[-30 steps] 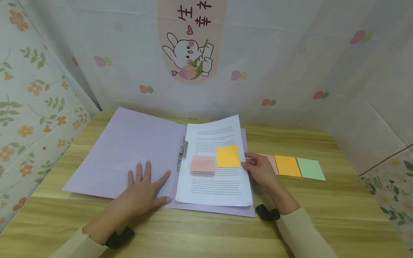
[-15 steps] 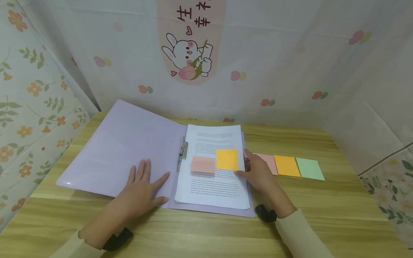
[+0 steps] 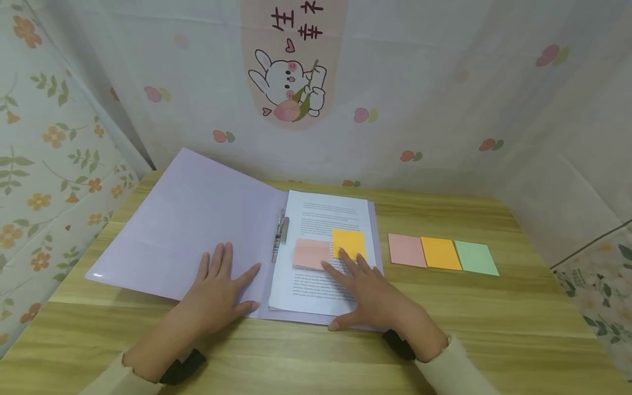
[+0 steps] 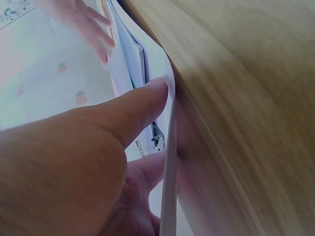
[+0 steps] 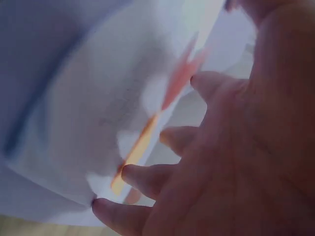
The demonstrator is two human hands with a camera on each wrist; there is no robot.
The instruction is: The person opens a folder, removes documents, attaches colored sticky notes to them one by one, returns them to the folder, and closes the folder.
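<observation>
A lilac ring binder [image 3: 197,208] lies spread on the table, its metal clip [image 3: 280,236] along the spine. Printed sheets [image 3: 316,299] cover its right side, carrying a pink sticky note [image 3: 311,253] and an orange sticky note [image 3: 348,241]. My left hand [image 3: 212,296] rests with spread fingers on the inside of the left cover, thumb by the spine; the left wrist view has its thumb [image 4: 142,105] at the binder's edge. With fingers spread, my right hand [image 3: 372,299] is over the sheets, fingertips at the orange note's lower edge and the pink note's right corner.
To the right of the binder, a pink pad [image 3: 407,250], an orange pad [image 3: 440,254] and a green pad [image 3: 476,258] of sticky notes lie in a row on the wooden table [image 3: 306,362]. A patterned curtain [image 3: 419,99] hangs behind the table.
My right hand has left the right edge of the sheets and moved left over the page, fingers spreading. The raised top sheet has come down flat. The left hand has barely moved.
</observation>
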